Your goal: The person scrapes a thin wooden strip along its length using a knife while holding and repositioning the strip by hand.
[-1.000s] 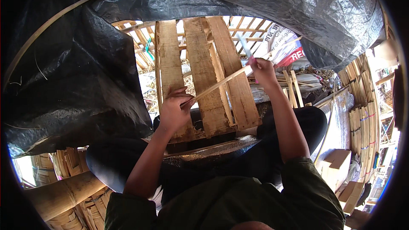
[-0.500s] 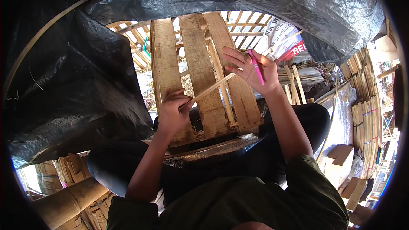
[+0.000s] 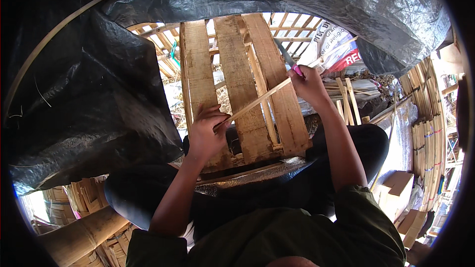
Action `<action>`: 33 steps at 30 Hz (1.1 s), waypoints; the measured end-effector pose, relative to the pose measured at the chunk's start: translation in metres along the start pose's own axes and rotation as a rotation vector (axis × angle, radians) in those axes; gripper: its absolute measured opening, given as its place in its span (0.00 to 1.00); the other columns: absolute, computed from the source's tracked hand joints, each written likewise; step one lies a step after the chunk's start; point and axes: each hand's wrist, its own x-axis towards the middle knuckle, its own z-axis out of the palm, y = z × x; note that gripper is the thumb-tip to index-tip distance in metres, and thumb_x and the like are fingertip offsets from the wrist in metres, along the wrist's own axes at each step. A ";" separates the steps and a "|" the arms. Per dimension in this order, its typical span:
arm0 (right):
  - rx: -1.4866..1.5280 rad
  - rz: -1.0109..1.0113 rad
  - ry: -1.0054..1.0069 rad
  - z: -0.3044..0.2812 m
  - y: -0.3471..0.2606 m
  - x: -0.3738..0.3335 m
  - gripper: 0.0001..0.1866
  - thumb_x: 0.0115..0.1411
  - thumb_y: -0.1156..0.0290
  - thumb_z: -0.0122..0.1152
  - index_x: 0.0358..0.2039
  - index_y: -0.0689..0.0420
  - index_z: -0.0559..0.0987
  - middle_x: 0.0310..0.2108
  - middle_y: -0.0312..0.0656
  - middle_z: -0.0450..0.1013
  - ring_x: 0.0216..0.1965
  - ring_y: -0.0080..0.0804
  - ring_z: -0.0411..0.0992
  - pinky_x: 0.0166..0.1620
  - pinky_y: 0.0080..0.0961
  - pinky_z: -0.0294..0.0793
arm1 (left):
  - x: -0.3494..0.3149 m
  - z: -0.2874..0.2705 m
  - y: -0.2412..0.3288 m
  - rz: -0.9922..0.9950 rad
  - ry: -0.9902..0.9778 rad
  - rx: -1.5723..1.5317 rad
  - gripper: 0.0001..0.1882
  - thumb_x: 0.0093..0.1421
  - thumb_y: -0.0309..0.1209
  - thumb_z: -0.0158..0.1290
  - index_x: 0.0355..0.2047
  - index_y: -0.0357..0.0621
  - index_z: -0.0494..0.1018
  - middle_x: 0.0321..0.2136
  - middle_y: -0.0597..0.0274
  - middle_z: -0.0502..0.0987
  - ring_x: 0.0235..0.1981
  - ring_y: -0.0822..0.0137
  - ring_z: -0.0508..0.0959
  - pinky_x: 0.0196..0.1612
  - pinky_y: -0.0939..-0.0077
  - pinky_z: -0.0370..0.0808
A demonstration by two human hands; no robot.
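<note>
One long pale strip of wood or bamboo (image 3: 260,100) runs slantwise above the slats, its long axis rising from the left hand (image 3: 208,131) at lower left, past the right hand (image 3: 308,85), toward the upper right, where it appears to carry on in front of a banner (image 3: 327,44). The left hand pinches the strip near its lower end between thumb and fingers; that very end is partly hidden. The right hand is curled round the pink handle of a knife (image 3: 286,55), whose grey blade points up and to the left. Whether the edge touches the strip, I cannot tell.

The banner carries the readable print: dark capitals and smaller lettering on white, and white capitals on a red band, tilted and partly cut off by folds.

Below the strip lie three rough wooden planks (image 3: 236,89) with gaps between them, running away from the person. A shiny foil-like sheet (image 3: 247,181) shows by their near end. A black tarp (image 3: 89,94) hangs close on the left and arches across the top, covering part of the view. Short pale sticks (image 3: 353,101) lean beside the right forearm; farther right stand a cardboard box (image 3: 397,193) and tied bundles of slats (image 3: 429,153)
</note>
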 end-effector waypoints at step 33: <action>-0.292 0.306 0.105 0.004 0.048 0.024 0.28 0.66 0.55 0.46 0.27 0.72 0.76 0.23 0.66 0.73 0.26 0.57 0.76 0.26 0.43 0.73 | -0.003 0.006 0.006 0.101 0.096 0.029 0.07 0.51 0.19 0.57 0.32 0.37 0.79 0.34 0.56 0.81 0.45 0.57 0.79 0.60 0.53 0.67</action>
